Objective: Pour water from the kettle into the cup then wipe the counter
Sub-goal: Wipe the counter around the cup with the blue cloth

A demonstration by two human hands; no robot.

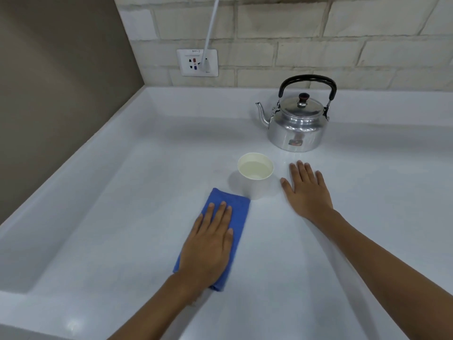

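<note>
A shiny metal kettle (297, 123) with a black handle stands upright at the back right of the white counter (122, 217), spout pointing left. In front of it sits a white paper cup (255, 171) holding water. A folded blue cloth (230, 209) lies on the counter just left of the cup. My left hand (210, 244) presses flat on the cloth, fingers spread. My right hand (306, 190) rests flat on the counter right of the cup, holding nothing.
A raised white rim (73, 163) borders the counter's left side against a grey-brown wall. A wall socket (197, 63) with a white plug and cable sits on the brick backsplash behind.
</note>
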